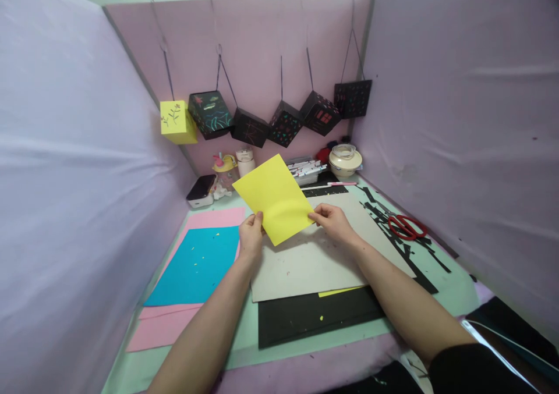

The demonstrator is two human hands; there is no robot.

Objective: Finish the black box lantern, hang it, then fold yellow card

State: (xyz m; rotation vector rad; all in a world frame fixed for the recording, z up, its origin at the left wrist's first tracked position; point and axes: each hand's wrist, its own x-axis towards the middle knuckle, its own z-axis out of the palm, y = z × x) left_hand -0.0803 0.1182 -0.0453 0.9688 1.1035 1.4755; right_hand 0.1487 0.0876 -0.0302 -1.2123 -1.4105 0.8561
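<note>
A plain yellow sheet of paper [275, 193] is held up over the work table, tilted with one corner pointing up. My left hand [251, 234] pinches its lower left edge between thumb and fingers. At its right corner, my right hand [332, 220] has the sheet pinched too. The paper bows slightly between them. Beneath it lies a pale grey board [305, 269], resting on black paper [314, 324], where a strip of yellow paper [340, 292] peeks out.
Blue paper [192, 266] and pink paper [157, 336] lie at left. Red-handled scissors [407, 227] rest on black scraps [430, 254] at right. Behind stand a phone [201, 187], a tray of pens [308, 173] and a cream pot [346, 162]. Decorated boxes [212, 114] hang above.
</note>
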